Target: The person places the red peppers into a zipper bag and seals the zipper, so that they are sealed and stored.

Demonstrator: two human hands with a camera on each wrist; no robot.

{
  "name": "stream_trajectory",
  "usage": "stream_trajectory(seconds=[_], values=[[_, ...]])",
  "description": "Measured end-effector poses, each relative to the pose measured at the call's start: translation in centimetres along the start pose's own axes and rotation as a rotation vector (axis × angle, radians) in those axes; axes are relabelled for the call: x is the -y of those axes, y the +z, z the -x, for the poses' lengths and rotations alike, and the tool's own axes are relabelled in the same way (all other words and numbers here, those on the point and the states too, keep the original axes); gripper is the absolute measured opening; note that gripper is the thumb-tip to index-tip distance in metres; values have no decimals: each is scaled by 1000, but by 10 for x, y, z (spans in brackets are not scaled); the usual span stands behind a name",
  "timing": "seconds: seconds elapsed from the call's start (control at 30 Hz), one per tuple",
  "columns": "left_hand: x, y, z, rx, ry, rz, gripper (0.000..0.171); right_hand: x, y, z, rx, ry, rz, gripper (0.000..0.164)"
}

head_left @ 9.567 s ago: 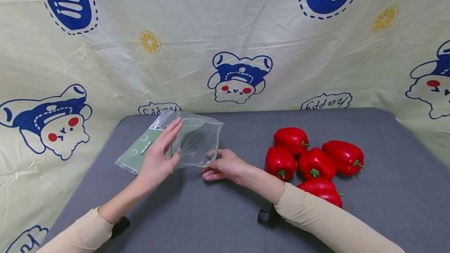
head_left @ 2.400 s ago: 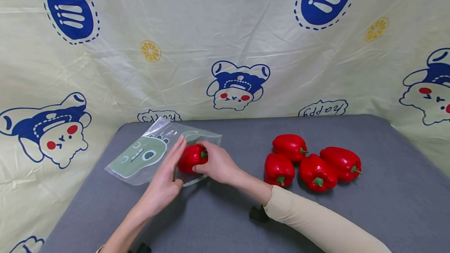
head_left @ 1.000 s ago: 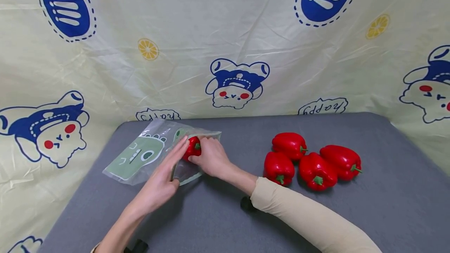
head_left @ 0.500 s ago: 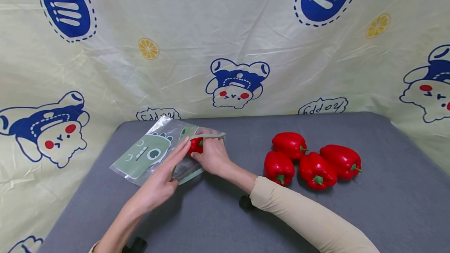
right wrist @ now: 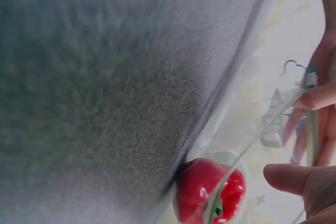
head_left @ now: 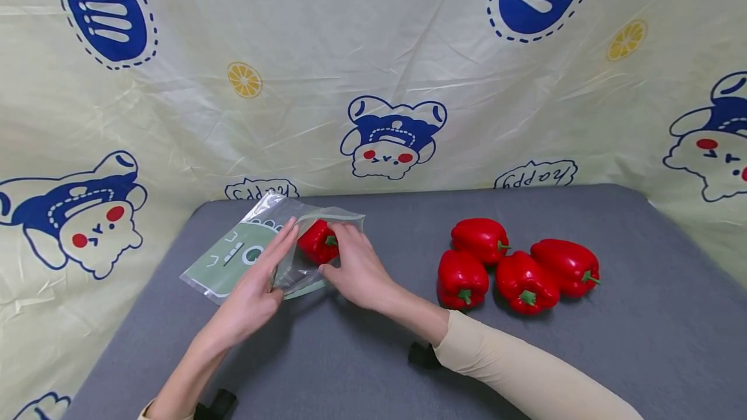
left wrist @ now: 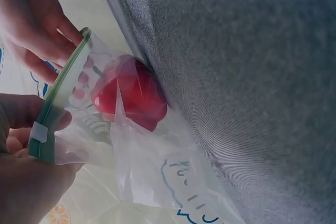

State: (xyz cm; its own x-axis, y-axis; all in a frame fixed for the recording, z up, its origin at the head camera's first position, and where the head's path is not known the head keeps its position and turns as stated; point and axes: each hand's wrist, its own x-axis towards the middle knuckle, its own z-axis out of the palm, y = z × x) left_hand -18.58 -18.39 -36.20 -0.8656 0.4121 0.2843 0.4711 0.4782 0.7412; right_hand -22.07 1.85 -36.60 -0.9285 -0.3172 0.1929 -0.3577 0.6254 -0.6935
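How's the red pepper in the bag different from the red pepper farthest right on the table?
The bagged pepper is inside the clear bag; the far-right pepper lies out on the gray table. The right hand is close to the bagged pepper, but no hand is near the far-right pepper. Both are red and shiny, with green stems.

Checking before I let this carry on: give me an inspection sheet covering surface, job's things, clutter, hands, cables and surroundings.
Surface: gray fabric-covered table.
Job's things: clear zip bag with green cartoon print, open, one red bell pepper inside; four more red bell peppers grouped on the table's right.
Clutter: nothing seen.
Hands: left hand pinches the bag beside its white slider; right hand is at the bag's opening, fingers apart from the pepper inside.
Cables: nothing seen.
Surroundings: cream backdrop printed with blue cartoons and orange slices.
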Motion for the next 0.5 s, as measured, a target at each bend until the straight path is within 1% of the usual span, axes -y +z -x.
stream_trajectory(seconds=[0.1,0.33,0.5], values=[[1,1,0,-8,0,10,105,-1,-8,7,8,-5,-56,69],[1,3,0,-15,-16,22,103,-4,-33,26,39,49,-192,68],[1,3,-1,-22,-11,18,103,-4,-50,39,28,71,-241,65]])
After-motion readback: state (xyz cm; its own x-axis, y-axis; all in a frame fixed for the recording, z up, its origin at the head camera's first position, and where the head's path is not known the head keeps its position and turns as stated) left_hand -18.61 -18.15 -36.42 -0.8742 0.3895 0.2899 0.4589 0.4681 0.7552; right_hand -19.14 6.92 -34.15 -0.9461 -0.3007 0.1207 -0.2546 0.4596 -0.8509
